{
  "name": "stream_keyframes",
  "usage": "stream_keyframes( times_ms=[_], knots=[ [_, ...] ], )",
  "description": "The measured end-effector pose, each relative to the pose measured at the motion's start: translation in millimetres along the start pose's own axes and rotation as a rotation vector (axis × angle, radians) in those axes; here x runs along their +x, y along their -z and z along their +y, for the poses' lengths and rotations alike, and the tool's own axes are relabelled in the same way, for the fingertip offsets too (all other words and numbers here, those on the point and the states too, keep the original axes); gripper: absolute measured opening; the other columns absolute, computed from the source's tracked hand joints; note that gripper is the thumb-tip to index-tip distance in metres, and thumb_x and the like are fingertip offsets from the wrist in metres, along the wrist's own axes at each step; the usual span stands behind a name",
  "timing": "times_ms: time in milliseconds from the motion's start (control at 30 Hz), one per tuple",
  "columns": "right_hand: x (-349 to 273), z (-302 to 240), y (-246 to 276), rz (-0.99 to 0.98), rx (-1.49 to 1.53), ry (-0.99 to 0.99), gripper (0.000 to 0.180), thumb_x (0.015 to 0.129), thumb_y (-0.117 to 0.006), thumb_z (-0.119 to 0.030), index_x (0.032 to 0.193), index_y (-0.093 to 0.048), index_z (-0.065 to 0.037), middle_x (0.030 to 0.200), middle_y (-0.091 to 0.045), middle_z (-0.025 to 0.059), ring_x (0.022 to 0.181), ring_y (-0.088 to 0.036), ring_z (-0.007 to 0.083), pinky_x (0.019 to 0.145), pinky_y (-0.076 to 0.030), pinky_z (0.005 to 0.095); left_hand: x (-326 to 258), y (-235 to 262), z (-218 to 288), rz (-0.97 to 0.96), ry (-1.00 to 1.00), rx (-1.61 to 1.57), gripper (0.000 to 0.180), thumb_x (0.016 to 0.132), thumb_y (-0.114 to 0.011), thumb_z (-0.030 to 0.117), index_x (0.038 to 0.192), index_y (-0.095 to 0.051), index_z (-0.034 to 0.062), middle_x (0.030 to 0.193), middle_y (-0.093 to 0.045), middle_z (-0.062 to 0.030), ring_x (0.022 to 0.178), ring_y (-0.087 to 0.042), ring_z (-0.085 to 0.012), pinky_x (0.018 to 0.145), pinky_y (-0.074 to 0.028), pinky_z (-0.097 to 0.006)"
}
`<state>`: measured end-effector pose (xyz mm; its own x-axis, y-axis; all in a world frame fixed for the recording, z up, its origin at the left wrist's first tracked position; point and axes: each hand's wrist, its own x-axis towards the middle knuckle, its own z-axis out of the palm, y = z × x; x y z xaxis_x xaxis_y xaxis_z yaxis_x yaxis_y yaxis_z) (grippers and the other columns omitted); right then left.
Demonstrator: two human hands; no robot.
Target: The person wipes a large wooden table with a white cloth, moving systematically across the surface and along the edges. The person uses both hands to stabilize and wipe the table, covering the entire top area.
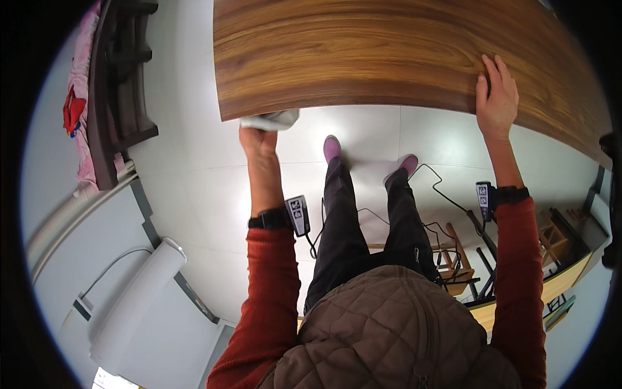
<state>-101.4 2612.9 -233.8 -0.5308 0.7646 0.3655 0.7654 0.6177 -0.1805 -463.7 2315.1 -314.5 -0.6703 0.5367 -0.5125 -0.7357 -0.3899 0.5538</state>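
Note:
A brown wood-grain table [350,58] stretches across the far side. At the left part of its front edge, my left hand [258,139] is closed on a whitish cloth [278,120]. Part of the cloth and most of the fingers are hidden by the table edge or the hand itself. Farther right, my right hand [499,97] lies on the tabletop by the same edge, its fingers stretched out and holding nothing.
A dark wooden frame [100,97] with pink fabric [84,52] stands at the left. Behind me on the right are a wooden stool [457,259] and black cables [437,188]. A white cylindrical unit [139,301] is at the lower left.

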Motion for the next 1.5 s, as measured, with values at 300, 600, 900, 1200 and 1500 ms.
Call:
stream_keyframes(
  times_ms=[300, 600, 900, 1200, 1500],
  knots=[
    [4.5, -7.2, 11.9, -0.014, 0.018, 0.090, 0.038, 0.095, -0.053, -0.018, 0.132, -0.057, -0.011, 0.138, -0.052, 0.0152, 0.126, -0.049, 0.0334, 0.108, -0.033, 0.0472, 69.8, 74.4, -30.5, -0.176, -0.062, 0.268, 0.042, 0.090, -0.067, 0.023, 0.127, -0.054, 0.0074, 0.127, -0.057, -0.0083, 0.115, -0.055, -0.0240, 0.092, -0.053, -0.037],
    [-2.7, -9.7, 14.0, -0.083, -0.032, 0.010, 0.043, 0.094, -0.050, -0.019, 0.136, -0.053, -0.012, 0.145, -0.045, 0.0133, 0.133, -0.042, 0.0321, 0.112, -0.028, 0.0487, 67.8, 30.2, 153.6, -0.075, 0.074, -0.091, 0.055, 0.103, -0.035, 0.045, 0.132, -0.051, 0.0015, 0.131, -0.057, -0.0170, 0.117, -0.057, -0.0325, 0.097, -0.050, -0.049],
    [-3.8, -11.9, 18.5, -0.117, -0.027, -0.013, 0.046, 0.091, -0.052, -0.019, 0.136, -0.052, -0.010, 0.146, -0.043, 0.0151, 0.134, -0.040, 0.0336, 0.112, -0.027, 0.0497, 93.1, -201.6, 200.9, -0.418, -0.134, 0.060, 0.059, 0.101, -0.046, 0.043, 0.144, -0.036, 0.0030, 0.144, -0.044, -0.0137, 0.132, -0.045, -0.0310, 0.109, -0.041, -0.044],
    [-1.5, -20.7, 21.2, -0.207, 0.030, -0.032, 0.049, 0.089, -0.056, -0.020, 0.136, -0.051, -0.010, 0.146, -0.041, 0.0161, 0.135, -0.040, 0.0334, 0.113, -0.025, 0.0526, 57.3, -314.4, 135.3, -0.722, 0.204, -0.019, 0.061, 0.103, -0.036, 0.048, 0.144, -0.037, 0.0029, 0.145, -0.044, -0.0197, 0.131, -0.045, -0.0384, 0.110, -0.038, -0.051],
    [93.8, -28.0, 59.5, -0.889, 1.782, -0.561, 0.060, 0.103, -0.038, -0.051, 0.148, -0.038, -0.012, 0.142, -0.051, 0.0077, 0.127, -0.050, 0.0195, 0.109, -0.036, 0.0425, -16.6, -374.3, 38.3, -0.841, 0.211, 0.159, 0.076, 0.095, -0.051, 0.055, 0.149, -0.029, 0.0066, 0.149, -0.040, -0.0157, 0.136, -0.041, -0.0335, 0.112, -0.037, -0.049]
  ],
)
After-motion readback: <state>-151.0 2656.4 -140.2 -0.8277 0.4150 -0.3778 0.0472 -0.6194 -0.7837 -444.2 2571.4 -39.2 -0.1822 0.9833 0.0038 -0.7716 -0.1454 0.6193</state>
